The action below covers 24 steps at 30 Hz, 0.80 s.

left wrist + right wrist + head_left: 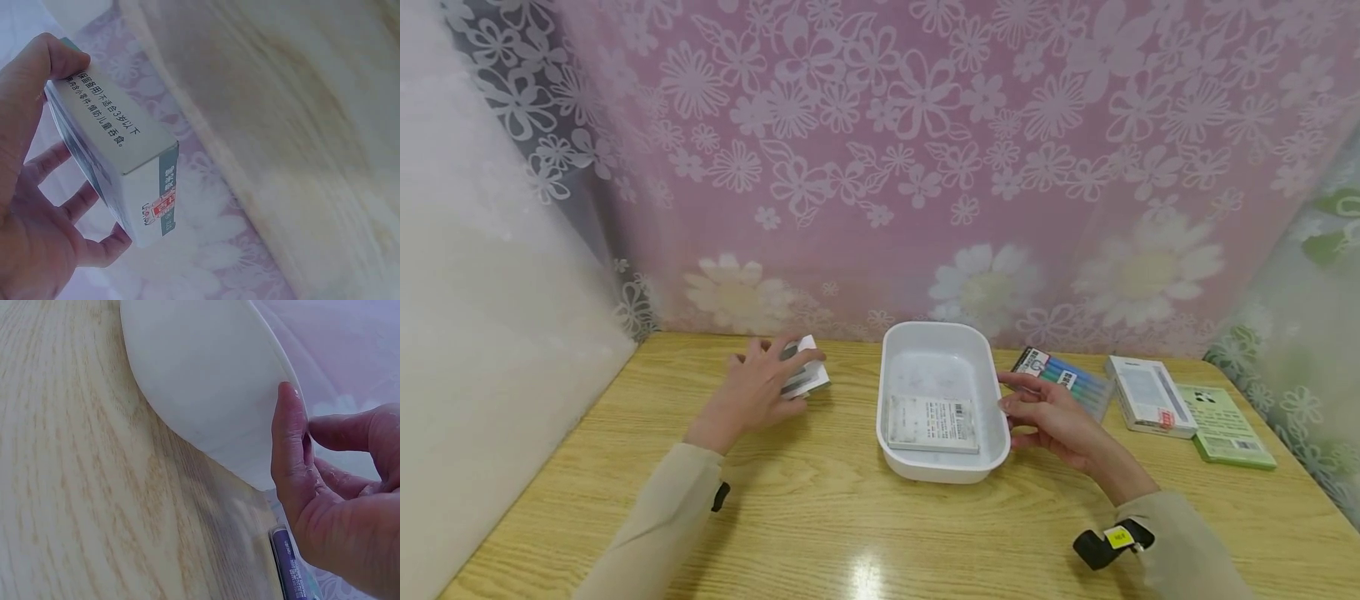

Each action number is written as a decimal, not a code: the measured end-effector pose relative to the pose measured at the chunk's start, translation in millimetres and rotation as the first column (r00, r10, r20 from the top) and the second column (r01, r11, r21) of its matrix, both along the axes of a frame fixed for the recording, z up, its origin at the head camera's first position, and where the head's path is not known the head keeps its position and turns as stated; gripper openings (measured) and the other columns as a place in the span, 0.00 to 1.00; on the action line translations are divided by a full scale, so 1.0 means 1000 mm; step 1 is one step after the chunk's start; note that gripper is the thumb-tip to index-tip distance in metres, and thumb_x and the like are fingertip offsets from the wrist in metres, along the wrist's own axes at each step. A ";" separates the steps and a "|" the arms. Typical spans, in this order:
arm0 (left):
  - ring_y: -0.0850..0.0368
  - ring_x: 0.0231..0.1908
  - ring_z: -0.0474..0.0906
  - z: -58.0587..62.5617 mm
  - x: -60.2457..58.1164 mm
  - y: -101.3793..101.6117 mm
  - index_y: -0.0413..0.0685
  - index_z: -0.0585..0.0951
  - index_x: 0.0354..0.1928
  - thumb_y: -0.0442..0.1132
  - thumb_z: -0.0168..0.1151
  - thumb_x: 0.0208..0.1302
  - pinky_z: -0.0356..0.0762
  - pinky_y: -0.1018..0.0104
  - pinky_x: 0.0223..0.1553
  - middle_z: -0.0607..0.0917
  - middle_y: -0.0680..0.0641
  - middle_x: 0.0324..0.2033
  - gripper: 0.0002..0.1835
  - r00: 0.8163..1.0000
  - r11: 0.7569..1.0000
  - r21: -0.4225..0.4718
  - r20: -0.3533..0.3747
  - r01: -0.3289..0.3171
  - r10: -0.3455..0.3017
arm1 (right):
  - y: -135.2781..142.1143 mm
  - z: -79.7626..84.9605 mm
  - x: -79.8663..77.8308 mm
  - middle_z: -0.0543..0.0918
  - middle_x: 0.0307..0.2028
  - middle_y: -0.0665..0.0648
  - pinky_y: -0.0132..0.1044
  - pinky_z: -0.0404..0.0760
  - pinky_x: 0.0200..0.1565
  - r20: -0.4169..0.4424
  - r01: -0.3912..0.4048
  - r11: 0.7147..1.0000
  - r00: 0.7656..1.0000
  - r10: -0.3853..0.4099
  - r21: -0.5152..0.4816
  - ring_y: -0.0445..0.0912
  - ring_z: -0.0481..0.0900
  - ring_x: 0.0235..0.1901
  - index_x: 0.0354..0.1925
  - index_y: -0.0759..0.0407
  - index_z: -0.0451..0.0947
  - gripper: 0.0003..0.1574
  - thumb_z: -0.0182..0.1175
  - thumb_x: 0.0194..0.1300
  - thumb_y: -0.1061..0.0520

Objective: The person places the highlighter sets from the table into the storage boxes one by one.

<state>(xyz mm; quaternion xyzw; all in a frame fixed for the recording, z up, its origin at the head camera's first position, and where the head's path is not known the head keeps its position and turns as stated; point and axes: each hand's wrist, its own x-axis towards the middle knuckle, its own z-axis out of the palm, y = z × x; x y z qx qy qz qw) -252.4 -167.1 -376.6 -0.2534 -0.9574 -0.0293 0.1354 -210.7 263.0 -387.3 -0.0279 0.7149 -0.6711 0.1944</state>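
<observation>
On the table [820, 525], the left hand [752, 387] grips a box [122, 134]; the spread right hand [1060, 419] touches a tub [936, 472].

The tub [936, 473] is plain white. Left of it, a small box [119, 125] is white and grey-green, with black lettering and a red-and-white sticker. Right of the tub, a pen pack [1078, 387] shows blue and green; farther right lies a green packet [1225, 425]. Behind the tub, a pink curtain [850, 225] carries white flowers. The surface [820, 517] beneath has yellowish wood grain.
</observation>
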 end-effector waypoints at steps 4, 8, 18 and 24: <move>0.34 0.55 0.72 0.006 0.002 0.007 0.73 0.72 0.69 0.52 0.66 0.60 0.74 0.44 0.34 0.68 0.45 0.72 0.32 0.999 0.999 0.038 -0.038 0.032 -0.031 | 0.001 -0.001 0.000 0.85 0.44 0.51 0.37 0.89 0.38 -0.002 -0.001 1.000 1.000 0.001 -0.016 0.44 0.87 0.41 0.80 0.63 0.47 0.46 0.58 0.76 0.56; 0.35 0.54 0.72 0.014 0.004 0.018 0.75 0.72 0.69 0.52 0.68 0.61 0.73 0.48 0.34 0.69 0.46 0.73 0.33 0.996 0.997 0.048 -0.066 0.063 -0.060 | 0.002 -0.002 0.001 0.85 0.44 0.51 0.37 0.89 0.38 -0.005 -0.005 0.999 1.000 0.004 -0.036 0.44 0.87 0.41 0.80 0.64 0.46 0.46 0.58 0.76 0.57; 0.34 0.55 0.72 0.027 0.008 0.046 0.73 0.73 0.69 0.50 0.69 0.59 0.75 0.44 0.38 0.71 0.45 0.71 0.33 0.988 0.988 0.081 -0.098 0.129 -0.121 | 0.001 -0.002 0.003 0.85 0.43 0.51 0.37 0.89 0.37 -0.015 -0.012 0.999 1.000 0.011 -0.040 0.44 0.87 0.39 0.80 0.64 0.47 0.45 0.58 0.76 0.57; 0.35 0.56 0.72 0.032 0.009 0.059 0.74 0.72 0.69 0.50 0.68 0.60 0.75 0.45 0.38 0.71 0.46 0.71 0.33 0.979 0.980 0.099 -0.129 0.172 -0.159 | 0.000 -0.003 0.006 0.85 0.42 0.50 0.37 0.89 0.37 -0.010 0.001 1.000 1.000 -0.001 -0.014 0.43 0.86 0.38 0.79 0.63 0.48 0.44 0.58 0.76 0.57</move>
